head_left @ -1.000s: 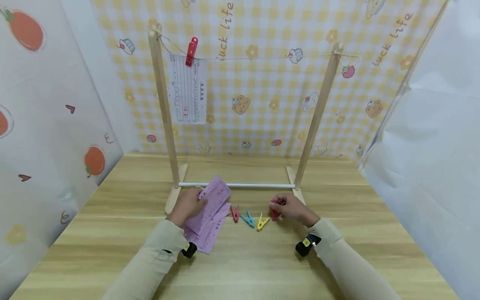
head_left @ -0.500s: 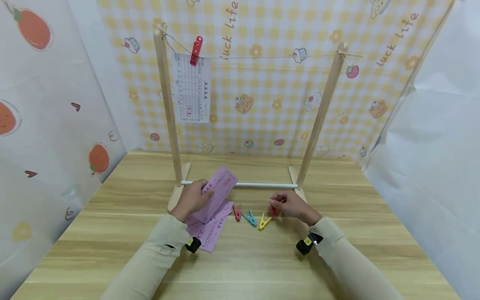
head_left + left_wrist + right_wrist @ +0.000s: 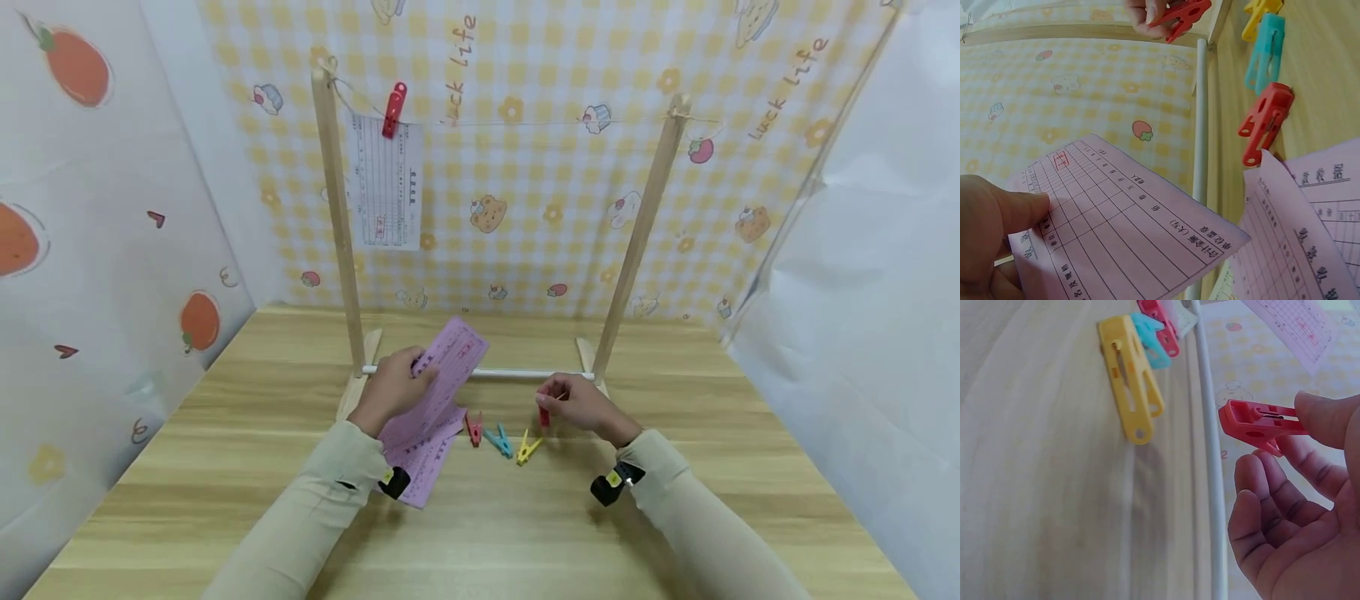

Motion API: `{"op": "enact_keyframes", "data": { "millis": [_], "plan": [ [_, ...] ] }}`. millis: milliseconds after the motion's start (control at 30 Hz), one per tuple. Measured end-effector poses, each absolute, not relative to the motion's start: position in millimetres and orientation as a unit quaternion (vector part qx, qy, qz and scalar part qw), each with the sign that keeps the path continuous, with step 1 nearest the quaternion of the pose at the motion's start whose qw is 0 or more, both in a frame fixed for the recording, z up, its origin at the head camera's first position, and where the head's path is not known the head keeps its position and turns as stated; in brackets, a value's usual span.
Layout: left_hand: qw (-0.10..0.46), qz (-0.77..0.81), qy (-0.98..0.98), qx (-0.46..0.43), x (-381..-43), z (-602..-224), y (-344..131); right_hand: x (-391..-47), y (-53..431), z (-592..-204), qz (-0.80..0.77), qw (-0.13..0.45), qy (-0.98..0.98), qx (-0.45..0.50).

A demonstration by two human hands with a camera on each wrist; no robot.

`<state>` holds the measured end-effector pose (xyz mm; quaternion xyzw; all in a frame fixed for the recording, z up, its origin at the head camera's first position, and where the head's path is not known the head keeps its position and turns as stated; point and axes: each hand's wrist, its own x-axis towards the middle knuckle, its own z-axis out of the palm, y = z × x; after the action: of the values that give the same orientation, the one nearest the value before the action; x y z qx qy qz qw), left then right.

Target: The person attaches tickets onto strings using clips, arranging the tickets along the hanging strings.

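Note:
Between thumb and fingers my left hand (image 3: pixel 400 385) pinches a pink printed slip (image 3: pixel 1122 219), raised and tilted above the table. More pink slips (image 3: pixel 427 467) lie beneath it, partly covered by that slip and the wrist. My right hand (image 3: pixel 581 404) holds a red clothespin (image 3: pixel 1263 422) by its handle end, just above the table. Between the hands a red clothespin (image 3: pixel 474 428), a blue clothespin (image 3: pixel 498 441) and a yellow clothespin (image 3: pixel 528 447) lie in a row. Up on the string, a red clothespin (image 3: pixel 394 110) grips a white printed slip (image 3: pixel 386 183).
A wooden frame stands behind the hands, with a left post (image 3: pixel 337 225), a right post (image 3: pixel 641 242) and a white crossbar (image 3: pixel 525 374) low down. Thin string (image 3: pixel 517 123) runs between the post tops. A checked backdrop (image 3: pixel 555 167) and white side walls enclose the table (image 3: pixel 525 533).
My left hand has lifted the top pink slip up and to the right, away from the slips below. The right hand has risen slightly with its red clothespin.

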<state>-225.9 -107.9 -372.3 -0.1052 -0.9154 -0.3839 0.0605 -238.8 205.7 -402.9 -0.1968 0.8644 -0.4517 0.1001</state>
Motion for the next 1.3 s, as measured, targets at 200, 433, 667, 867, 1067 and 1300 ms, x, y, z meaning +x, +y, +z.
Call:
{"op": "enact_keyframes", "data": {
  "millis": [200,433,667,867,1067,1300],
  "plan": [
    [0.071,-0.395,-0.910,-0.108,-228,-365,-105,-241,201,-397,-0.438,0.091,0.874,-0.191],
    [0.079,-0.408,-0.903,-0.111,-232,-357,-102,-244,197,-385,-0.433,0.081,0.875,-0.199],
    [0.094,-0.410,-0.901,-0.107,-234,-350,-102,-249,192,-373,-0.433,0.070,0.873,-0.211],
    [0.100,-0.416,-0.898,-0.107,-237,-344,-100,-251,188,-361,-0.434,0.065,0.873,-0.212],
    [0.112,-0.431,-0.889,-0.106,-239,-338,-98,-253,185,-352,-0.448,0.067,0.865,-0.214],
    [0.148,-0.446,-0.875,-0.114,-243,-332,-97,-255,179,-334,-0.441,0.052,0.869,-0.220]
  ]
}}
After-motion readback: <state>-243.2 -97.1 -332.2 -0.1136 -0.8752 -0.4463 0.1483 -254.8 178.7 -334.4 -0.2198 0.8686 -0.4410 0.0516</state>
